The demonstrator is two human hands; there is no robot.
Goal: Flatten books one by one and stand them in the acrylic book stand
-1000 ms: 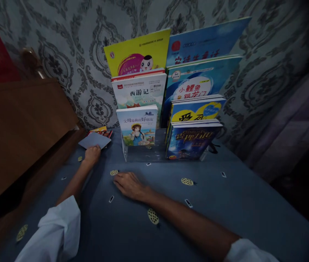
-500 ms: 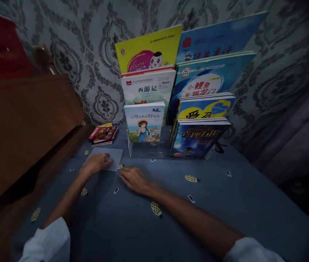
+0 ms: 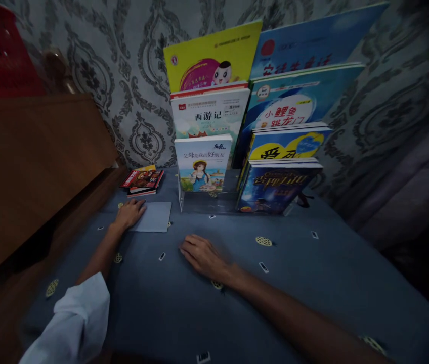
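A thin pale rectangular sheet or booklet (image 3: 156, 218) lies flat on the patterned dark cloth, left of the book stand. Palm down, my left hand (image 3: 129, 213) rests across its left edge with the fingers stretched out. To the right of the sheet and apart from it, my right hand (image 3: 204, 256) lies low over the cloth. Its fingers are curled and close together, with nothing visible in them. Just beyond my left hand is a small pile of books (image 3: 143, 180) with a red cover on top.
A clear stand (image 3: 181, 201) holds several children's books in two columns, among them a white book (image 3: 204, 164) and a dark blue book (image 3: 275, 187) in front. A brown wooden cabinet (image 3: 36, 182) borders the left side. Patterned wallpaper (image 3: 144, 136) rises behind.
My left hand has slid left across the pale sheet to its left edge, and the sheet is turned straighter. My right hand has moved right, away from the sheet. The view has shifted slightly.
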